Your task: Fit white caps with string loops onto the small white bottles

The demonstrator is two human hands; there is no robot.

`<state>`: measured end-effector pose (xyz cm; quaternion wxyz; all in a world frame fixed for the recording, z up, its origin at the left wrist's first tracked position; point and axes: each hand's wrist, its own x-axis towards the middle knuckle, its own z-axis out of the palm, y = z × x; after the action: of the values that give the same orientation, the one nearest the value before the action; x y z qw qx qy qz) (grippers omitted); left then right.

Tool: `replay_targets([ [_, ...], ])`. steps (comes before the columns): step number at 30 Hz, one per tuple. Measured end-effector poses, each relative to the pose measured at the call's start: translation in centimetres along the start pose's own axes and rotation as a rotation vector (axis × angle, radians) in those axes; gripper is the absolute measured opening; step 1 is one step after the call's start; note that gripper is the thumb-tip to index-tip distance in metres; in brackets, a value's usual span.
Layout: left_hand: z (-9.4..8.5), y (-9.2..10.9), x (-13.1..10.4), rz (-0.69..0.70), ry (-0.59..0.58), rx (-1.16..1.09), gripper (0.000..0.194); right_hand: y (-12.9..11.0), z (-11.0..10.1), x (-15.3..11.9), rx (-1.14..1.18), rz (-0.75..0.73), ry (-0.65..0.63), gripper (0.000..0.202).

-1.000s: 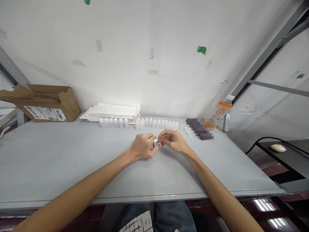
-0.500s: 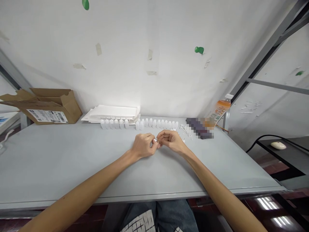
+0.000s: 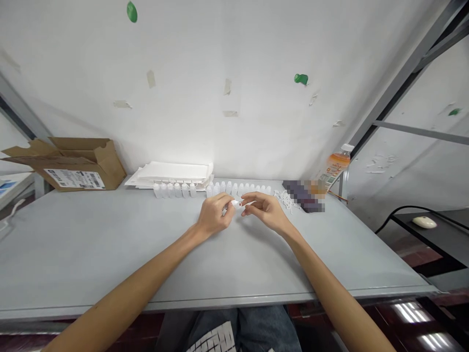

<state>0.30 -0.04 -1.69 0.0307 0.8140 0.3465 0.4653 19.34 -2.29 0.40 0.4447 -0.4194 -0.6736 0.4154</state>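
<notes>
Two bare hands meet over the middle of a grey table, between a person's own forearms. The left hand pinches a small white piece between thumb and fingertips, so that its narrow end points toward the other hand; most of it is hidden by the fingers. The right hand is partly spread, thumb and forefinger apart, with the fingertips just beside that narrow end; whether one of them touches it, I cannot tell. The piece is held above the table, in front of the rows of bottles.

Behind the left hand, a short row of small white bottles stands upright near a stack of paper. A longer row of similar bottles runs behind both hands, partly covered by them. Just past the right hand lies a loose heap of thin white bits, next to a dark, pixelated object.

A drink bottle with a white cap stands at the right end of the table, near the wall. At the far left sits an open cardboard box with a printed label on its front
</notes>
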Motion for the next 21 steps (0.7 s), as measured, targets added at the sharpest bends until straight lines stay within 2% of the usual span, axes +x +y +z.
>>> replay_targets([
  [4, -0.5, -0.1, 0.8, -0.044, -0.002, -0.050, 0.024, 0.4, -0.4, 0.3, -0.027, -0.025, 0.101, 0.023],
  [8, -1.0, -0.5, 1.4, -0.137, 0.101, -0.115, 0.023, 0.9, -0.8, 0.6, -0.050, -0.053, 0.188, 0.022],
  [11, -1.9, -1.3, 1.0, -0.278, 0.160, -0.148, 0.024, 1.0, -1.2, 0.7, -0.075, -0.078, 0.237, 0.023],
  [14, -3.9, -2.7, -0.2, -0.404, 0.181, -0.127, 0.027, 0.9, -1.5, 0.7, -0.098, -0.088, 0.267, 0.022],
  [17, -7.0, -4.7, -2.0, -0.604, 0.144, -0.048, 0.033, 0.9, -1.7, 0.6, -0.131, -0.102, 0.272, 0.021],
  [21, -11.2, -7.4, -4.7, -0.746, 0.160, 0.039, 0.030, 0.8, -1.7, 0.5, -0.178, -0.106, 0.266, 0.020],
])
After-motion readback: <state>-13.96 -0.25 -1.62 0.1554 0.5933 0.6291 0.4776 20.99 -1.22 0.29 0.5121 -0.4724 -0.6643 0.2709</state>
